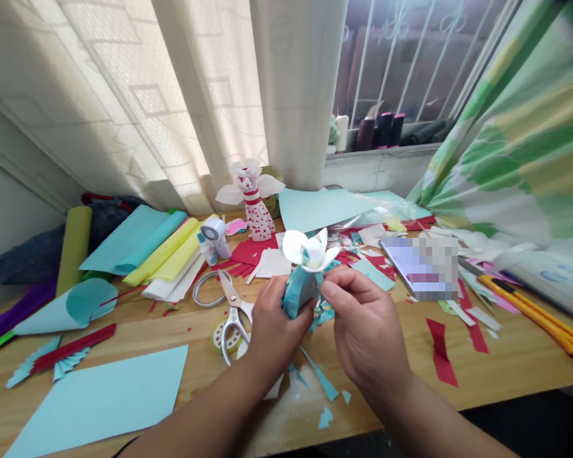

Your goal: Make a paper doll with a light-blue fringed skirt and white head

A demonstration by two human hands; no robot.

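My left hand (281,318) is wrapped round the lower part of a light-blue paper cone figure (298,294), which stands upright in the grip above the table. White petal-shaped paper pieces (310,251) spread from its top. At its right side is my right hand (369,324), with thumb and index finger pinched together right beside the blue paper; what lies between the fingertips is hidden. Just left of my left hand lie open scissors (233,305) with white handles, a roll of tape (224,334) and a grey tape ring (205,289). Blue paper scraps (322,375) lie beneath my hands.
A red-dotted white paper figure (257,213) stands at the back. Rolled coloured paper (172,245) and a blue sheet (109,394) lie left. On the right are a phone (410,267), a yellow cutter (529,308) and red strips (441,353). Curtains (296,83) hang behind.
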